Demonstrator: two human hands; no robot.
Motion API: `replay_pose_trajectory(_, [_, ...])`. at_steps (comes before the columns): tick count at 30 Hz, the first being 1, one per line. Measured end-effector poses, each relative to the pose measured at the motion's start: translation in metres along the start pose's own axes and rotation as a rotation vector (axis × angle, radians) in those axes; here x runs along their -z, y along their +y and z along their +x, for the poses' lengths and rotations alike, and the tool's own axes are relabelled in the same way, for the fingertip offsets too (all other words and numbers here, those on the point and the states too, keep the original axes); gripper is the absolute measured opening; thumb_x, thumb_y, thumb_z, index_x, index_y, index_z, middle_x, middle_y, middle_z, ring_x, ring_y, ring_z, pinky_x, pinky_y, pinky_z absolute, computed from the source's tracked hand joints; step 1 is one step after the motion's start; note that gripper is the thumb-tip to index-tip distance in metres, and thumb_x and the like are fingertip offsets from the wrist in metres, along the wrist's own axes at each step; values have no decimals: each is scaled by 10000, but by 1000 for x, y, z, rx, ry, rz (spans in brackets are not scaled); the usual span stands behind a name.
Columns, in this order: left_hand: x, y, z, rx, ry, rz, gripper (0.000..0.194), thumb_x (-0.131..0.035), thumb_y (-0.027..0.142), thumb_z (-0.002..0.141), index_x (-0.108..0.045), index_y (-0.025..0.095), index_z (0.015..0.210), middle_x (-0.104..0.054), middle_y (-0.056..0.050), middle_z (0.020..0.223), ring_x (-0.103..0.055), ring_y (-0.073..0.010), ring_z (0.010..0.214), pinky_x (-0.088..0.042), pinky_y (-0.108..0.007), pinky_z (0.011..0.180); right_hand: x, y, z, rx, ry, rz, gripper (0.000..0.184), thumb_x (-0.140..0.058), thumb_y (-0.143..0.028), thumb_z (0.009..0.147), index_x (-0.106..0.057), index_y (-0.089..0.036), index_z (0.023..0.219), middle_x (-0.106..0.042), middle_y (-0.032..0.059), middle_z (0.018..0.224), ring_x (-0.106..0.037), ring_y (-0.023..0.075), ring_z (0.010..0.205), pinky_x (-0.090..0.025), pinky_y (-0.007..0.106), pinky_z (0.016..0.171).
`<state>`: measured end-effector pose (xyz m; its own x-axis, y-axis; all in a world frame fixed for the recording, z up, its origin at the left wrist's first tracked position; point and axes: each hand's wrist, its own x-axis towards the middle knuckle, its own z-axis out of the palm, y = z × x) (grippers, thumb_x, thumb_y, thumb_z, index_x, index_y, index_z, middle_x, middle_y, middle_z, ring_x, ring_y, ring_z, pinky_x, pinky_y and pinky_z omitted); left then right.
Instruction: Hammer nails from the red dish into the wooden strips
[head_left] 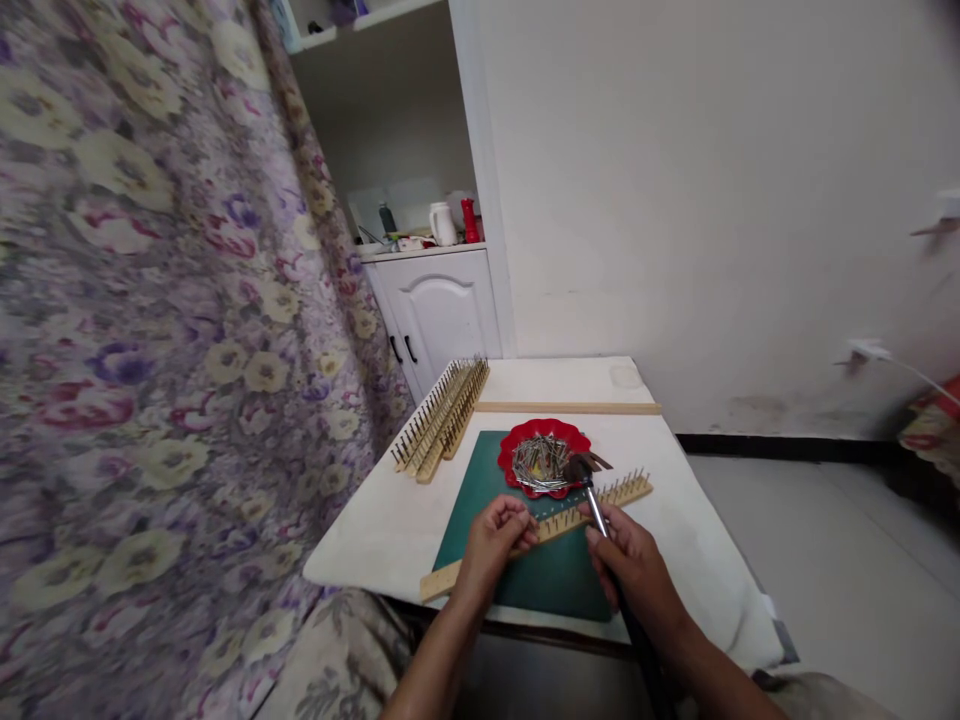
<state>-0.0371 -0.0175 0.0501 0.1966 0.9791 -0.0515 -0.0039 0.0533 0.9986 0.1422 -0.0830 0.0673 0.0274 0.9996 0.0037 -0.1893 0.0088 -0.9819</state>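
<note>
Near edge of tabletop point(367, 548): right hand point(634, 555) closed round hammer point(598, 512). Left hand point(495, 540), fingertips drawn together at nail-studded strip point(555, 527); anything held, cannot tell. Strip slants across green mat point(555, 590), overhanging both sides. Beyond: red bowl point(507, 462) of nails point(538, 462). Far-left corner: more studded strips point(444, 420). Bare batten point(568, 408) parallels far edge.

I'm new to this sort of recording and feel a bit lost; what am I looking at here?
There's no machine: these are a person's bare hands, seen by a camera worn on their head, looking forward and down. The right hand holds a hammer. The left hand is at a wooden strip studded with nails; whether its fingers pinch one is unclear. Beneath is a green mat on a white-topped table. A red dish holds loose nails.
</note>
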Motion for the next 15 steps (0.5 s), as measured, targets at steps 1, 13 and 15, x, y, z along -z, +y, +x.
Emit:
replay_pose_trajectory(1, [1, -4, -2, 3, 34, 21, 291, -639, 422, 694, -544, 156, 766, -648, -16, 688, -582, -109, 571, -442, -211, 556, 0, 1, 0, 0, -1, 0, 413, -570, -421, 798, -501, -159, 1110, -468, -118, 455, -342, 61, 260, -254, 169, 286])
replay_pose_trajectory(13, [-9, -27, -8, -184, 204, 423, 182, -570, 328, 769, -638, 161, 745, -609, 14, 658, -535, -135, 651, -380, -208, 595, 0, -6, -3, 12, -21, -5, 373, -551, -368, 810, -500, -153, 1111, -439, -122, 457, -313, 46, 263, -245, 162, 279])
replay_pose_trajectory(15, [-8, -28, -8, -198, 201, 464, 183, -557, 326, 781, -642, 166, 758, -621, 11, 683, -545, -139, 668, -385, -208, 607, 1, -6, -4, 3, -19, -1, 377, -550, -374, 810, -501, -158, 1115, -431, -125, 446, -305, 47, 260, -238, 163, 277])
